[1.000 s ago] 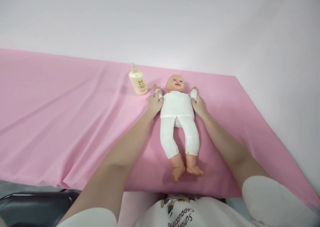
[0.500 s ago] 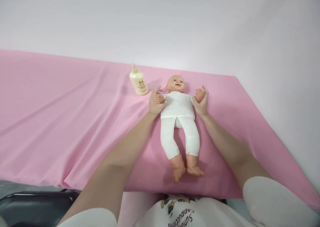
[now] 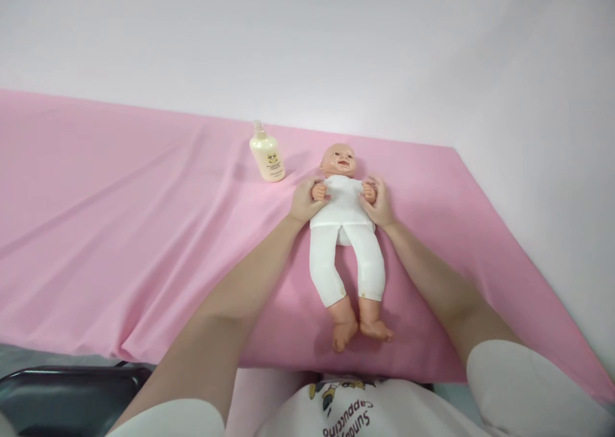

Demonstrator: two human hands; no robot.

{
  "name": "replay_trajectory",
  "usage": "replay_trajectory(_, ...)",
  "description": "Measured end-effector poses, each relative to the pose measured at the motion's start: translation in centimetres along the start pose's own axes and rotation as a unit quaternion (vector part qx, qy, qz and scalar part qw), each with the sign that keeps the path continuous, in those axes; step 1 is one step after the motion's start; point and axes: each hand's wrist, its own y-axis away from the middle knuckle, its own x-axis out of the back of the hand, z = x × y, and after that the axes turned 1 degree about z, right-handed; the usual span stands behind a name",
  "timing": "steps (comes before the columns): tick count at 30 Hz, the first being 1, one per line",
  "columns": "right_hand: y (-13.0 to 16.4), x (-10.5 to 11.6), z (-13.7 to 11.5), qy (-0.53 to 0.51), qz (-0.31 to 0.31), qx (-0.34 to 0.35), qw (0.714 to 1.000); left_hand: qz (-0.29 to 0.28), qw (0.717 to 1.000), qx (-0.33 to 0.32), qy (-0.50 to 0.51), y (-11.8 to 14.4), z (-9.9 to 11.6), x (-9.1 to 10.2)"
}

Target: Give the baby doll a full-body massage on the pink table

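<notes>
A baby doll (image 3: pixel 343 203) in a white top and white trousers lies on its back, head away from me and bare feet towards me. My left hand (image 3: pixel 305 200) is closed round the doll's arm on the left side, thumb over its small fist. On the other side my right hand (image 3: pixel 381 203) grips the doll's other arm in the same way. Both doll arms are bent in, with the fists near the chest. Parts of the doll's arms are hidden behind my fingers.
A pale yellow pump bottle (image 3: pixel 269 161) with a printed label stands left of the doll's head. Pink cloth (image 3: pixel 144 232) with folds covers the table. Behind it is a white wall (image 3: pixel 307 52). A black chair (image 3: pixel 72 398) shows at the lower left.
Both my hands have moved inward, bringing the doll's arms from out at its sides to close by its chest. The doll's body and the bottle stay in place.
</notes>
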Motion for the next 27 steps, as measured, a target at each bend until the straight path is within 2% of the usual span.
replay_trajectory(4,-0.1,-0.7,1.3,0.029,0.024,-0.039,0.999,0.056,0.997,0.030,0.038,-0.1,-1.0,-0.4)
replay_trajectory(7,-0.2,-1.0,2.2,0.072,0.023,-0.059,0.995,0.045,0.997,0.055,0.025,-0.1,-2.2,-0.8)
replay_trajectory(13,-0.2,-0.5,3.3,0.103,-0.028,-0.170,0.980,0.027,0.990,0.136,0.021,0.1,-4.8,-1.5)
replay_trajectory(16,-0.5,-0.1,3.0,0.106,-0.056,-0.170,0.978,0.020,0.987,0.159,0.012,0.0,-4.8,-1.2)
replay_trajectory(22,-0.7,0.5,2.7,0.157,-0.091,-0.215,0.960,-0.032,0.972,0.225,-0.057,-0.3,-3.0,-0.5)
replay_trajectory(27,-0.4,0.7,3.3,0.109,-0.061,-0.211,0.970,0.000,0.979,0.201,-0.017,-0.2,-4.0,-0.7)
